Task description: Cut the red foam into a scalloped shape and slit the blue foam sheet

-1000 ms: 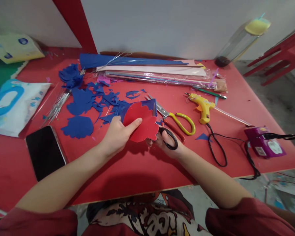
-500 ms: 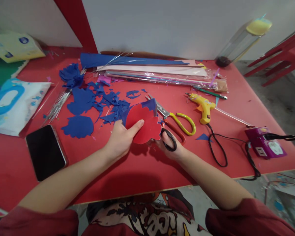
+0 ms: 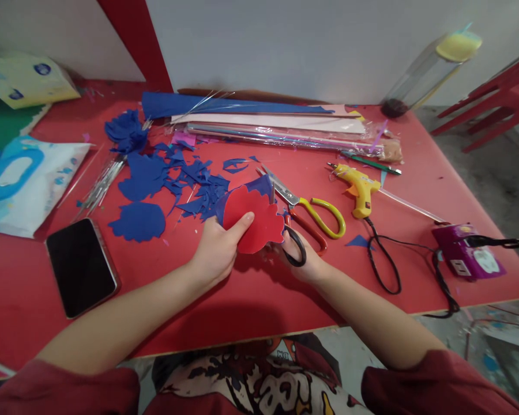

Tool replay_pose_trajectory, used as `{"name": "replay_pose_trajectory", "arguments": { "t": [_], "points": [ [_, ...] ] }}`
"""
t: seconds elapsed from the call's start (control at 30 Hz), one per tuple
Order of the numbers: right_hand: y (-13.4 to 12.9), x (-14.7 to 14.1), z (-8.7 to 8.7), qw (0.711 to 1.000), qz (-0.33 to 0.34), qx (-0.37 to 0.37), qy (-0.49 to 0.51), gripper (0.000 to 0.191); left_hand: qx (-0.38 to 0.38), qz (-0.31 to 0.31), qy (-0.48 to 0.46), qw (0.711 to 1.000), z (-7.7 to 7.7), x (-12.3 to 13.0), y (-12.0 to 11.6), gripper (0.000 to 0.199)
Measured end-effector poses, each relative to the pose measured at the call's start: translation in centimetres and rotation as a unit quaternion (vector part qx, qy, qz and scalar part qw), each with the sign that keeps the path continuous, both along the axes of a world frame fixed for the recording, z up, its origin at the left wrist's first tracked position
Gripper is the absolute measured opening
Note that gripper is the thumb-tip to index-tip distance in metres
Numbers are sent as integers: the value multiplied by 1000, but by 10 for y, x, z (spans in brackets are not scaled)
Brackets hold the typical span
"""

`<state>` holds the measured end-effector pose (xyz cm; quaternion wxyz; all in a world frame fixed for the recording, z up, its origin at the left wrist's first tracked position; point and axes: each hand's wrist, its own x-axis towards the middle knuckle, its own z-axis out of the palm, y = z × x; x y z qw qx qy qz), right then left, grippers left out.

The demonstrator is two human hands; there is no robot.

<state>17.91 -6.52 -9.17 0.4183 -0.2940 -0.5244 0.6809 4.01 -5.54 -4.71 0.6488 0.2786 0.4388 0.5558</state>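
On a red table (image 3: 190, 311), a left hand (image 3: 218, 248) is pinching a scalloped red cutout (image 3: 255, 222) over blue sheet (image 3: 259, 185), between both hands; the right hand (image 3: 305, 259) is gripping black-handled scissors (image 3: 301, 253). The shirt (image 3: 281, 392) is reading "ice".

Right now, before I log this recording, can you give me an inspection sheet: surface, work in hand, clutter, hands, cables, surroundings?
Surface: red tabletop, scraps scattered across it.
Work in hand: red scalloped sheet over blue material.
Clutter: blue scraps, phone, yellow-and-red-handled scissors, glue gun.
Hands: left hand grips the red scalloped sheet; right hand holds black-handled scissors.
Cables: black cables around the purple box, one looping below the glue gun.
Surroundings: pale wall, red stool.
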Motion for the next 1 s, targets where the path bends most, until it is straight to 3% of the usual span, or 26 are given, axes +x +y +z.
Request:
{"name": "replay_pose_trajectory", "arguments": {
  "t": [0.17,0.47,0.83,1.0],
  "points": [
    [-1,-1,-3,1000,-12,-20,10,32,-1,8,-9,1000,-1,1,0,46],
    [0,-5,10,1000,-13,-19,14,38,-2,15,-13,1000,-4,0,0,44],
    [0,-5,7,999,-29,-22,-2,40,20,-12,18,1000,-5,-4,4,20],
    [0,-1,5,999,-21,-20,-15,38,20,-23,37,999,-1,-7,6,19]
  ]
}}
